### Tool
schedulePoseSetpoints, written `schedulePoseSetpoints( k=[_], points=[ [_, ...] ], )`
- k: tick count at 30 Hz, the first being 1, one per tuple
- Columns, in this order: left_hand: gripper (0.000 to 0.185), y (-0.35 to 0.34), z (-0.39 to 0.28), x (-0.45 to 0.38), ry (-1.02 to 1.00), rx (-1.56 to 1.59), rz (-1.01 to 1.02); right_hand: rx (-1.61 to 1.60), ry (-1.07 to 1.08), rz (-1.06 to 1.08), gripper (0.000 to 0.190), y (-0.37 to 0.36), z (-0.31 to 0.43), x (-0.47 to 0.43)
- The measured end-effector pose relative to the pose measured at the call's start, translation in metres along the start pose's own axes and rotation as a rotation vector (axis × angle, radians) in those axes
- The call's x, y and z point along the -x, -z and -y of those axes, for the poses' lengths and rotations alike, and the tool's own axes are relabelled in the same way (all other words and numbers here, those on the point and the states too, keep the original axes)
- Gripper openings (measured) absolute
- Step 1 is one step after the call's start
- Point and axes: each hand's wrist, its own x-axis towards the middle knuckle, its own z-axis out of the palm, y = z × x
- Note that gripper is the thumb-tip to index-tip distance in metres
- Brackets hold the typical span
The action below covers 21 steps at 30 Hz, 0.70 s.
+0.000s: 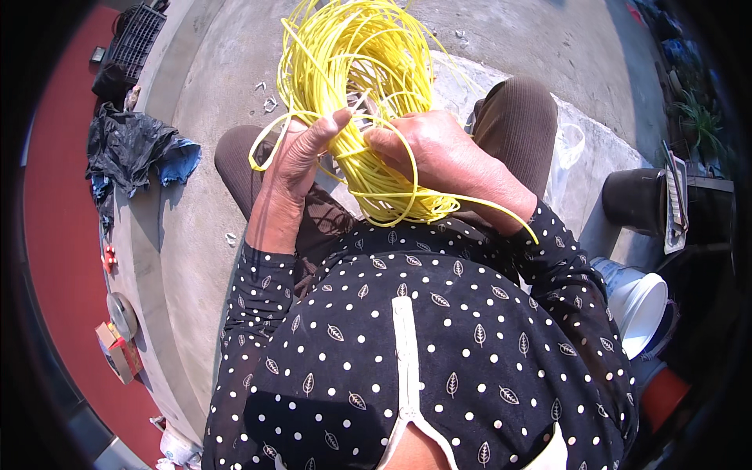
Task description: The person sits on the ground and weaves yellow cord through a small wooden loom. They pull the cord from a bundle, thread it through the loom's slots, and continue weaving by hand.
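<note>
A thick coil of thin yellow cord (320,70), perhaps plastic-coated wire, rests over my lap and rises between my knees. My left hand (305,144) grips the coil's left side, its thumb lying on top of the strands. On the other side, my right hand (426,144) is closed at the coil, fingers curled in and fingertips partly hidden. One strand wraps around the bundle between both hands. A loose loop sticks out past my left wrist, and a free end crosses over my right wrist.
A black plastic bag (132,147) lies on the left beside a dark crate (138,41). At the right stand a black bucket (631,200), a white bucket (640,311) and potted plants (699,120). Small white scraps (270,104) dot the concrete floor (229,76).
</note>
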Motion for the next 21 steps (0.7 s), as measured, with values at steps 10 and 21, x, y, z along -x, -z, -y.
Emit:
schedulePoseSetpoints(
  k=[10,21],
  points=[
    [0.045,0.03,0.012,0.011,0.112,0.36,-0.118,-0.11,0.009,0.073,0.007,0.015,-0.016,0.028],
    [0.052,0.057,0.03,0.028,-0.006,0.38,0.008,-0.155,-0.052,-0.009,0.022,0.038,-0.088,0.036]
  ],
)
